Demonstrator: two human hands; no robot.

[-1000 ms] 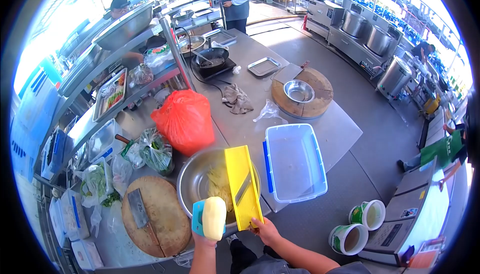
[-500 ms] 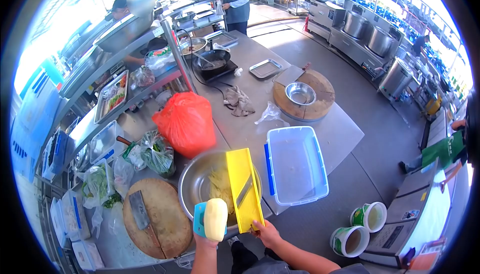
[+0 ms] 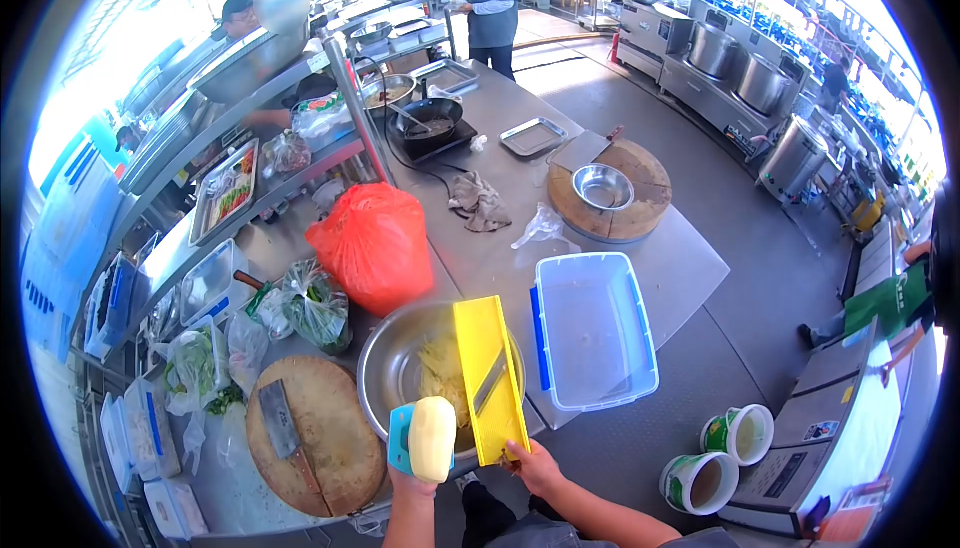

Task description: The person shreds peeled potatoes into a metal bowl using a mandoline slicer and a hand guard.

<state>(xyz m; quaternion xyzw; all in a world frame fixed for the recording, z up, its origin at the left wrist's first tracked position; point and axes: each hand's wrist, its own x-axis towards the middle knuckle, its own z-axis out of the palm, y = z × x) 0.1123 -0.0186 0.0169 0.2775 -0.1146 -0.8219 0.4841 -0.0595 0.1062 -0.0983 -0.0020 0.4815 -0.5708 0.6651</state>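
Firmly brace the slicer [image 3: 488, 380] your right fingers [image 3: 517, 451] grip over the bowl [image 3: 388, 373], your left fingers [image 3: 420, 489] clasping potato [image 3: 433, 438] and holder [image 3: 400, 438].

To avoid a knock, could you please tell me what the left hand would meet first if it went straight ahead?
The left hand would probably meet the large, round, shiny metal bowl, though depth is unclear; it might clear the rim.
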